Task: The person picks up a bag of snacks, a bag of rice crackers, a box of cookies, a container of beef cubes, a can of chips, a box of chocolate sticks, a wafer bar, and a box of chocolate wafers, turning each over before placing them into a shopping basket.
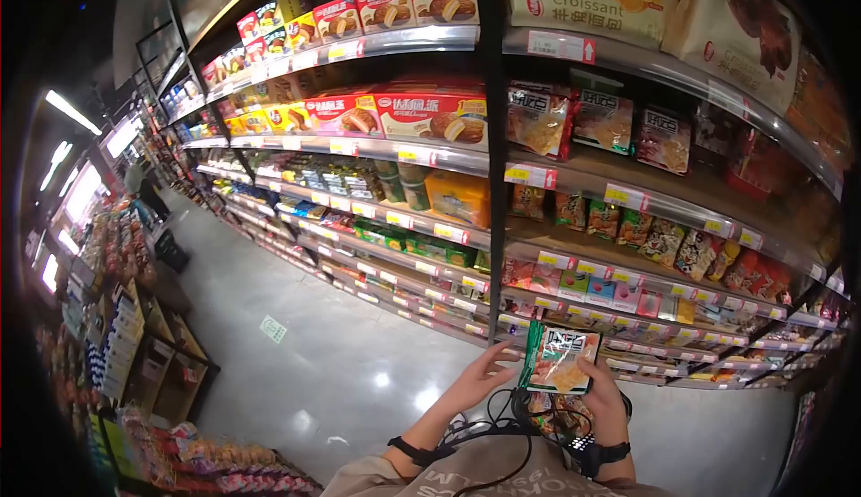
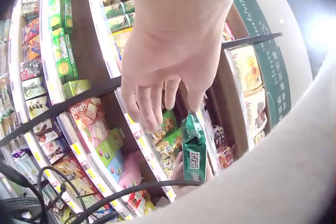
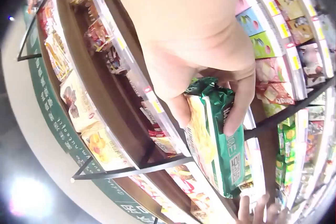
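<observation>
A green snack packet [image 1: 560, 358] with a picture of food on its front is held upright low in the head view, in front of the bottom shelves. My right hand [image 1: 603, 388] grips its right edge, thumb and fingers curled round the packet [image 3: 212, 129]. My left hand [image 1: 480, 375] is just left of it, fingers spread and relaxed, apart from the packet. From the left wrist view the left hand's fingers [image 2: 157, 98] hang straight above the packet's green end [image 2: 195, 155].
A long supermarket shelving unit [image 1: 430, 152] full of boxed cakes and bagged snacks runs along the right. A tiled aisle floor [image 1: 296, 318] lies on the left, with low displays [image 1: 143, 353] beyond. A distant person [image 1: 143, 187] stands down the aisle.
</observation>
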